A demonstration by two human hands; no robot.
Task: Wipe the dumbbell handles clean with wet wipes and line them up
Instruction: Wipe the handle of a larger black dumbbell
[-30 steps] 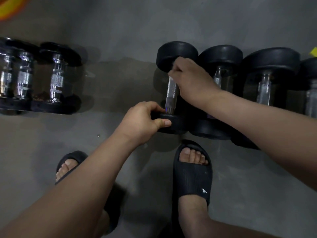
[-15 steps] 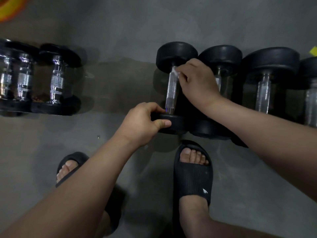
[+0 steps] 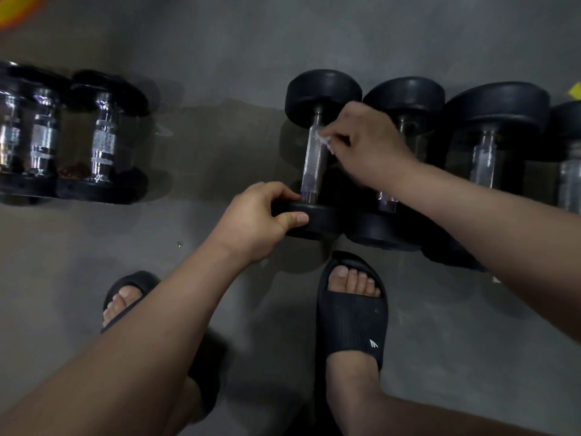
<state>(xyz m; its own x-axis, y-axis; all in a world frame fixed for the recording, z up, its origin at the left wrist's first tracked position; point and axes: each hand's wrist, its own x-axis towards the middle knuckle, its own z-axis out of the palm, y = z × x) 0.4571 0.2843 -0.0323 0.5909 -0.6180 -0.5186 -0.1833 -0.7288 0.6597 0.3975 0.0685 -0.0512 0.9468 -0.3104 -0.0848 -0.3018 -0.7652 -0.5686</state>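
Observation:
A black dumbbell with a knurled steel handle (image 3: pixel 312 158) lies on the grey floor at the left end of a row. My left hand (image 3: pixel 261 220) grips its near black head (image 3: pixel 317 220). My right hand (image 3: pixel 367 146) pinches a small white wet wipe (image 3: pixel 325 139) against the right side of the handle, near the far head (image 3: pixel 322 96). To the right, three more black dumbbells (image 3: pixel 490 143) lie side by side, partly hidden by my right arm.
Two chrome-handled dumbbells (image 3: pixel 102 146) lie side by side at the left, with open floor (image 3: pixel 220 146) between them and the row. My feet in black slides (image 3: pixel 352 313) stand just in front of the row. A yellow-red object (image 3: pixel 15 7) shows at the top left corner.
My right hand has slid off the top of the handle to its right side, uncovering the handle and the white wipe. My left hand stays on the near head.

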